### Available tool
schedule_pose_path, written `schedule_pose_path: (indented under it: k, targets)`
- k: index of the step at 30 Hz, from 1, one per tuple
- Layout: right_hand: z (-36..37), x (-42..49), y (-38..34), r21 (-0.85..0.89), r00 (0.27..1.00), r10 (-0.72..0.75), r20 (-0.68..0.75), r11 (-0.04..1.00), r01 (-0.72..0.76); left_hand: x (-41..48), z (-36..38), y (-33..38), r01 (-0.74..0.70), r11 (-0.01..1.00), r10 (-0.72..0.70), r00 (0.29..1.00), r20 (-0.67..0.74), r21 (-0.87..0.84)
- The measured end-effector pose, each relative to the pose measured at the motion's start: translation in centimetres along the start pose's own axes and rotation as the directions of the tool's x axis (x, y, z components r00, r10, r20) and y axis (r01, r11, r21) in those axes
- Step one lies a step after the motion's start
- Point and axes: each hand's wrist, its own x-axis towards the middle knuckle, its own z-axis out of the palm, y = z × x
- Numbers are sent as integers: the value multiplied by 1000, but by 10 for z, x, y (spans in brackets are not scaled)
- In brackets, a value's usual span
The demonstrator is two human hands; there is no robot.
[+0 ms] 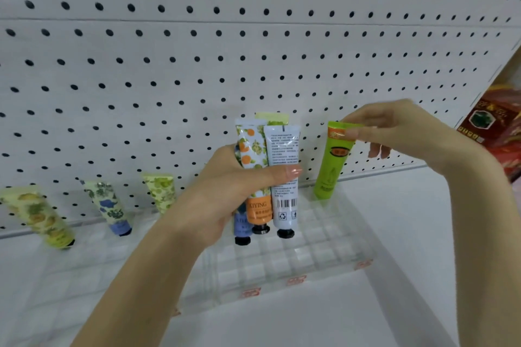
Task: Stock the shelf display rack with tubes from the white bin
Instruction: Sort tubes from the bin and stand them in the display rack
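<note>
1. Nearest me, the white shelf [423, 248] runs across the bottom of the view. Both forearms reach up over it from the lower edge.
2. On the shelf sits the clear rack [282, 259], a grid of small square compartments with red labels along its front edge. More of the same clear grid stretches away to the left, too blurred to read well.
3. Over the middle of the rack, the left hand [225, 194] has its grip clamped on a bundle of tubes [283, 177], thumb laid across the front and caps pointing down. I can make out an orange-fruit tube, a white one turned to show its barcode, a blue one lower at the left and a pale green one behind. The black caps hang over the rack; I cannot tell whether they touch it.
4. Just right of the bundle, the right hand [394, 127] pinches the flat top end of the green tube [331, 166], its grip closed on it between thumb and forefinger. The tube stands nearly upright with its lower end at the rack's back row. I cannot tell whether it is seated in a compartment.
5. Farther left, three patterned tubes [110, 205] stand cap down, spaced apart and leaning.
6. Behind everything rises the white pegboard [169, 36], with red packaging [496, 127] at the right edge.
</note>
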Motion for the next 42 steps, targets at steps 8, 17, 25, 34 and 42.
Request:
schedule_pose_path:
  k: [8, 17, 25, 34, 42]
  targets:
    - [-3, -11, -42, 237, 934, -175, -312, 937, 255, -2, -6, 6, -50, 999, 50, 999, -1, 8]
    - [53, -17, -75, 400, 962, -191, 194, 911, 100, -2, -10, 7, -66, 998, 66, 998, -20, -3]
    - [52, -18, -76, 540, 957, -180, 228, 841, 29, -3, -12, 8, -76, 992, 78, 997, 20, -103]
    - [47, -16, -71, 728, 944, -218, 246, 685, -31, -3, -15, 6, -76, 980, 94, 991, 90, -183]
    - [47, -16, -73, 737, 952, -268, 144, 672, 78, -5, -11, 8, -42, 988, 55, 995, 79, -151]
